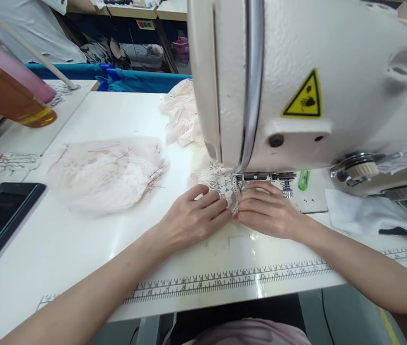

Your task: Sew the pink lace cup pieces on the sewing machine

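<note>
Under the head of a sewing machine lies a piece of pale lace fabric, close to the needle and presser foot. My left hand grips the lace from the left, its fingers bent and pressed together on the edge. From the other side my right hand pinches the lace trim just in front of the presser foot. The fingertips of both hands nearly meet there. What lies beneath the fingers is hidden.
Left on the table rest a pile of sheer lace pieces with loose threads and a black phone-like device. More pale fabric lies behind. An amber bottle stands far left. A printed ruler runs along the front edge.
</note>
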A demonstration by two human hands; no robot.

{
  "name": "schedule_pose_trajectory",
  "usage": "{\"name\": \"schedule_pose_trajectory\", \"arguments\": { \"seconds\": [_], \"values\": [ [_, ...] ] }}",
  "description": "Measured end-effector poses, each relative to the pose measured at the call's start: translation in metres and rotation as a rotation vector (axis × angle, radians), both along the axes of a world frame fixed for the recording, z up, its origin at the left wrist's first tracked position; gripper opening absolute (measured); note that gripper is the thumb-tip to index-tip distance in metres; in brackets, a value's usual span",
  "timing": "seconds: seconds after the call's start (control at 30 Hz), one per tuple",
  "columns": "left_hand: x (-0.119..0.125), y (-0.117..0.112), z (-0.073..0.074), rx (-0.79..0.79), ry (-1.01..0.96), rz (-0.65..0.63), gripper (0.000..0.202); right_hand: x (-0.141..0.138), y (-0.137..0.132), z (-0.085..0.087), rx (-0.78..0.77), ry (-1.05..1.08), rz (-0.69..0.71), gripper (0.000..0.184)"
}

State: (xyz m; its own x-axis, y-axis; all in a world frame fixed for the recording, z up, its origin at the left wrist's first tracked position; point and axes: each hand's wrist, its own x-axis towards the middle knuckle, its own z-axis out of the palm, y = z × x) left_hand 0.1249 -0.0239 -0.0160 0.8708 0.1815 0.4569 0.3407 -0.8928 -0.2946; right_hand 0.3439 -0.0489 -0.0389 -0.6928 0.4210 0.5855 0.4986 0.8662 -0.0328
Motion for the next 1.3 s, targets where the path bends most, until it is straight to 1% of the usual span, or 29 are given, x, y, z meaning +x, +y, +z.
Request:
{"name": "schedule_pose_trajectory", "arguments": {
  "seconds": [0.07,0.1,0.2,0.27,0.37,0.57,0.83,1.17,1.3],
  "values": [
    [-0.001,0.001,-0.003,-0.105,-0.005,0.000,0.012,0.000,0.000,-0.003,-0.006,-0.012,0.006,0.013],
    [-0.001,0.001,-0.004,-0.169,-0.003,0.007,0.014,0.001,0.000,-0.005,-0.011,-0.028,0.004,0.013],
    [-0.003,0.003,-0.010,-0.325,0.037,0.051,0.038,0.002,-0.001,-0.010,-0.024,-0.082,-0.003,0.016],
    [-0.004,0.004,-0.013,-0.359,0.072,0.079,0.047,0.001,-0.001,-0.011,-0.031,-0.102,0.001,0.016],
    [-0.005,0.006,-0.015,-0.356,0.112,0.098,0.051,0.000,-0.001,-0.010,-0.025,-0.109,0.005,0.016],
    [-0.008,0.011,-0.015,-0.320,0.114,0.061,0.049,-0.006,-0.001,-0.007,0.042,-0.054,0.001,0.012],
    [-0.011,0.018,-0.011,-0.309,0.120,0.038,0.050,-0.013,0.000,-0.003,0.118,0.027,0.013,0.008],
    [-0.007,0.017,-0.010,-0.294,0.138,0.068,0.052,-0.013,0.000,-0.008,0.145,0.028,-0.036,0.013],
    [-0.005,0.015,-0.010,-0.276,0.137,0.096,0.052,-0.010,0.000,-0.010,0.114,-0.004,-0.065,0.016]
  ]
}}
